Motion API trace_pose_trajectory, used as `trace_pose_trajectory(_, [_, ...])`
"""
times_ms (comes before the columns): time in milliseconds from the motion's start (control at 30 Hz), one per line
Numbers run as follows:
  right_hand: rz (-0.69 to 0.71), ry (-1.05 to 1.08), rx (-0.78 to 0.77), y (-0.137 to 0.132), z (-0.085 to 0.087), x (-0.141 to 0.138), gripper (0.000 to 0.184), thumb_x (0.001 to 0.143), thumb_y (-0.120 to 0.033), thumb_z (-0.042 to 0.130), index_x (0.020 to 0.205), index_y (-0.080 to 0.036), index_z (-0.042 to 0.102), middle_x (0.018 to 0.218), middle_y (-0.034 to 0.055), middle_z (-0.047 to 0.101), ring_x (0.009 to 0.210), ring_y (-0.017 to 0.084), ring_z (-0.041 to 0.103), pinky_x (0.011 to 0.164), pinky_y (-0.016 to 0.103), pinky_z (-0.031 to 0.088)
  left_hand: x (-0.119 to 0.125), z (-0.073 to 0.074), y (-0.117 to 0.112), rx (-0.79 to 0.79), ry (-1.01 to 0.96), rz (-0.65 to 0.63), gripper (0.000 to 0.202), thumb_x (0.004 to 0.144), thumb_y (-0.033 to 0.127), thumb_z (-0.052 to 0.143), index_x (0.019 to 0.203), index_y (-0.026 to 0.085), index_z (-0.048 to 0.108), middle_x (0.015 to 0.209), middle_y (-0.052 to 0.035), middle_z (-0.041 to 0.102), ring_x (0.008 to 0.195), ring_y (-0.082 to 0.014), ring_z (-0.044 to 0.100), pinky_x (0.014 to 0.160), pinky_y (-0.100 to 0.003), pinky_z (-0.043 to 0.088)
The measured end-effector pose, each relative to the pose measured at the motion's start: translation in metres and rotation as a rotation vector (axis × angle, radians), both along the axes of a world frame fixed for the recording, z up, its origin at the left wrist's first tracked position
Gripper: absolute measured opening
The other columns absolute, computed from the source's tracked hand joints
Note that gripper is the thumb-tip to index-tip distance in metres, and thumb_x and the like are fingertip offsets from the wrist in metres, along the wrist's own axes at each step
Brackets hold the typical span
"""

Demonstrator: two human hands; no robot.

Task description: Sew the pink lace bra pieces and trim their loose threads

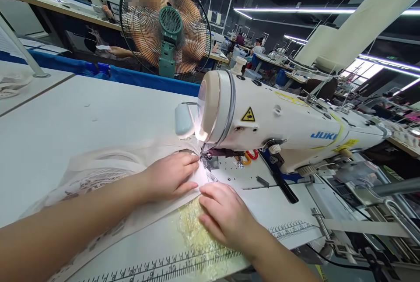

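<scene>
A thin white fabric with lace parts lies on the sewing table, its edge running under the needle area of a white JUKI sewing machine. My left hand rests flat on this fabric, fingers stretched out just left of the presser foot. Closer to the table's front edge, my right hand has its fingertips at the fabric's near edge, thumb and fingers bent. Whether they pinch the cloth is hard to see. Under the right hand is a yellowish taped patch on the tabletop.
A printed ruler strip runs along the front edge. Scissors with orange and red handles and a black bar-shaped object lie behind the needle area. A large fan stands beyond the table. Thread cones rise at right.
</scene>
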State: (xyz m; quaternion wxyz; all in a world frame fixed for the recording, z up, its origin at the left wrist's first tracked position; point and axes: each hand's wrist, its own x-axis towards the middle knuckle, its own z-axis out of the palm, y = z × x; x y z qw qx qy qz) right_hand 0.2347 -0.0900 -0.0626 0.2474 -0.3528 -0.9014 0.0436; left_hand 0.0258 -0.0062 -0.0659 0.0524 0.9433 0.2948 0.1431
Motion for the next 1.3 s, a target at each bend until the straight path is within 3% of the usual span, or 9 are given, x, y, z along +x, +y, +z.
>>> trace_pose_trajectory(233, [0.015,0.023,-0.013,-0.004,-0.001,-0.003,0.017,0.085,-0.018,0.046,0.097,-0.016,0.058,0.107,0.0106,0.063,0.100,0.023,0.056,0.088,0.038,0.049,0.000,0.009,-0.006,0.025,-0.023,-0.020,0.036,0.087,0.040,0.045,0.102,0.012,0.063,0.110,-0.0174,0.063,0.097,-0.0299,0.059,0.084,-0.042,0.047])
trace_pose_trajectory(400, [0.112,-0.040,0.184,0.002,-0.022,0.006,0.022,0.082,-0.020,0.052,0.103,-0.017,0.056,0.108,0.0128,0.064,0.100,0.025,0.061,0.084,0.035,0.053,-0.001,0.011,-0.016,0.063,0.007,0.029,0.032,0.080,0.043,0.059,0.091,0.014,0.066,0.097,-0.0128,0.067,0.090,-0.0262,0.061,0.082,-0.036,0.048])
trace_pose_trajectory(533, [0.170,-0.061,0.312,0.010,-0.037,0.010,0.020,0.083,-0.024,0.054,0.102,-0.019,0.057,0.105,0.0116,0.066,0.095,0.024,0.064,0.078,0.033,0.056,-0.002,0.008,-0.019,0.083,0.040,0.045,0.035,0.079,0.046,0.059,0.088,0.013,0.067,0.093,-0.0114,0.067,0.086,-0.0252,0.061,0.078,-0.035,0.049])
trace_pose_trajectory(700, [0.039,-0.009,0.208,0.001,-0.035,0.004,0.016,0.085,-0.021,0.049,0.099,-0.021,0.057,0.105,0.0110,0.065,0.097,0.024,0.062,0.080,0.037,0.055,-0.003,0.006,-0.023,0.104,0.047,0.042,0.039,0.081,0.048,0.056,0.090,0.012,0.067,0.099,-0.0138,0.066,0.086,-0.0261,0.060,0.076,-0.037,0.049])
trace_pose_trajectory(933, [0.134,-0.049,0.144,0.003,-0.025,0.004,0.019,0.082,-0.016,0.052,0.100,-0.018,0.057,0.104,0.0104,0.064,0.097,0.022,0.062,0.081,0.033,0.055,-0.004,0.008,-0.021,0.096,0.074,0.029,0.037,0.082,0.046,0.055,0.090,0.012,0.066,0.096,-0.0125,0.067,0.086,-0.0258,0.059,0.075,-0.036,0.049])
trace_pose_trajectory(1300, [0.130,-0.018,0.174,0.007,-0.030,0.005,0.015,0.083,-0.015,0.050,0.095,-0.020,0.057,0.094,0.0070,0.066,0.088,0.019,0.064,0.077,0.029,0.055,-0.006,0.006,-0.021,0.112,0.046,0.024,0.035,0.081,0.047,0.055,0.088,0.014,0.065,0.095,-0.0116,0.067,0.086,-0.0249,0.059,0.077,-0.036,0.048])
